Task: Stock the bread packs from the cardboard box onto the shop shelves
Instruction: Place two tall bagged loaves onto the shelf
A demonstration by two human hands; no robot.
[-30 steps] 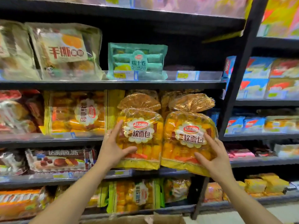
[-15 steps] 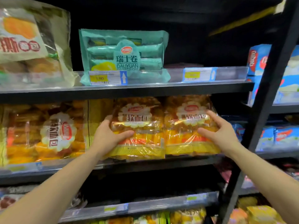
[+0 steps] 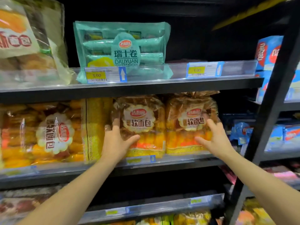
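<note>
Two yellow-orange soft bread packs stand upright side by side on the middle shelf (image 3: 178,162). My left hand (image 3: 115,142) rests on the left pack (image 3: 139,120), fingers straight up along its left edge and thumb across its lower front. My right hand (image 3: 215,138) presses flat on the front right of the right pack (image 3: 191,117), fingers spread. Both pack bottoms sit behind the shelf's clear front strip. The cardboard box is out of view.
A larger pack of the same bread (image 3: 48,132) lies sideways just left of my left hand. Above, a teal Swiss roll pack (image 3: 121,51) stands on the upper shelf (image 3: 146,86). A black upright post (image 3: 272,111) borders the right, with blue packs (image 3: 267,51) beyond.
The two packs went from held in front of the shelves to standing on the middle shelf, pushed further back. My view moved closer and up.
</note>
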